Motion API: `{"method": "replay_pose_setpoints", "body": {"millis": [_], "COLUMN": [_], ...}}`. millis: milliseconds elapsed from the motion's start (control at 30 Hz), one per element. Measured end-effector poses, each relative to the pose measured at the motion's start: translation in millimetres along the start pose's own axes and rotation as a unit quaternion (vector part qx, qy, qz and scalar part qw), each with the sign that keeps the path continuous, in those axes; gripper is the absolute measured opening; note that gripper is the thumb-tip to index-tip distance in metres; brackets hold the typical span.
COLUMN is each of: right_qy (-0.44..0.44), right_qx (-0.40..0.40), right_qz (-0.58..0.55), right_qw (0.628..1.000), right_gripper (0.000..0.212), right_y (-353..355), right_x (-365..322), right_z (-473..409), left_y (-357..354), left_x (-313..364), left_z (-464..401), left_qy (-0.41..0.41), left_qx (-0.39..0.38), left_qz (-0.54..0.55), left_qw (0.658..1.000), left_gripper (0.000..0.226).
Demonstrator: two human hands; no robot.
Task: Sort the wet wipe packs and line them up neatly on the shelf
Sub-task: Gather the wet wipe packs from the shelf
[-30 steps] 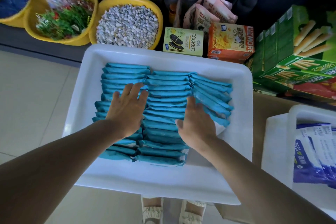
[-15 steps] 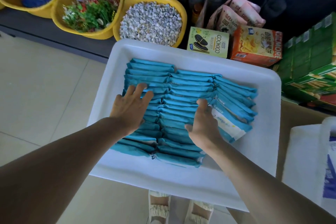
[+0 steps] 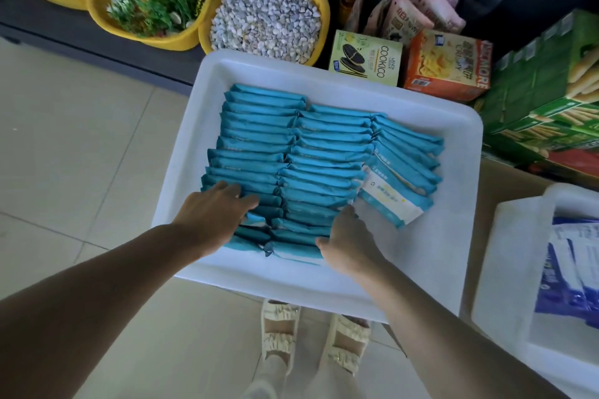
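left hand (image 3: 215,214) lies flat, fingers straight, on the near left column of teal wipe packs (image 3: 324,172) in the white tray (image 3: 460,236) — right hand (image 3: 345,241) presses the middle column's near end, grip loose, holding nothing. the packs look light, soft, slippery — best squeezed by the ends.

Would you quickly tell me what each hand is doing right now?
Left hand: open, fingers laid flat on the left column of teal wet wipe packs.
Right hand: open, fingertips touching the middle column; it holds nothing.
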State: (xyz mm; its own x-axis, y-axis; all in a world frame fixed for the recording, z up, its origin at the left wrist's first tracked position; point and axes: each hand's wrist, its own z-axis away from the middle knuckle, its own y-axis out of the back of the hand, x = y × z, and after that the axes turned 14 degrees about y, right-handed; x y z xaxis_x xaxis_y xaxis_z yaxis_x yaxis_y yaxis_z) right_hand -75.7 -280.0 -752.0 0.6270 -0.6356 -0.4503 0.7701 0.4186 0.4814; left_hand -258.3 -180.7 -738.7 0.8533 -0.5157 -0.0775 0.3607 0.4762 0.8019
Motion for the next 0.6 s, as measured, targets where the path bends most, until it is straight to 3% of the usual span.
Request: {"method": "replay_pose_setpoints", "body": {"millis": [133, 233, 367, 467, 600], "right_qy": [0.025, -0.002, -0.036, -0.032, -0.008], "right_qx": [-0.004, 0.032, 0.044, 0.026, 0.075], "right_qz": [-0.018, -0.072, -0.190, -0.253, -0.290], "right_qw": [1.000, 0.997, 0.980, 0.967, 0.954], "right_gripper": [0.074, 0.071, 0.062, 0.060, 0.047], "right_y": [3.7, 16.6, 23.9, 15.4, 5.9], "right_x": [3.4, 13.6, 20.3, 19.7, 24.1], "right_z": [1.3, 3.6, -5.5, -15.8, -24.8], "left_y": [4.3, 16.5, 19.2, 6.9, -7.3], "left_x": [4.9, 12.5, 23.5, 35.4, 57.3], "left_z": [-8.3, -9.8, -5.5, 5.2, 13.3], "left_qy": [0.017, 0.007, 0.012, -0.035, -0.114], "left_qx": [-0.009, -0.010, -0.021, -0.010, 0.012], "left_qz": [-0.037, -0.042, 0.019, 0.070, 0.048], "left_qw": [0.999, 0.999, 1.000, 0.997, 0.992], "left_gripper": [0.038, 0.028, 0.058, 0.065, 0.057]}}
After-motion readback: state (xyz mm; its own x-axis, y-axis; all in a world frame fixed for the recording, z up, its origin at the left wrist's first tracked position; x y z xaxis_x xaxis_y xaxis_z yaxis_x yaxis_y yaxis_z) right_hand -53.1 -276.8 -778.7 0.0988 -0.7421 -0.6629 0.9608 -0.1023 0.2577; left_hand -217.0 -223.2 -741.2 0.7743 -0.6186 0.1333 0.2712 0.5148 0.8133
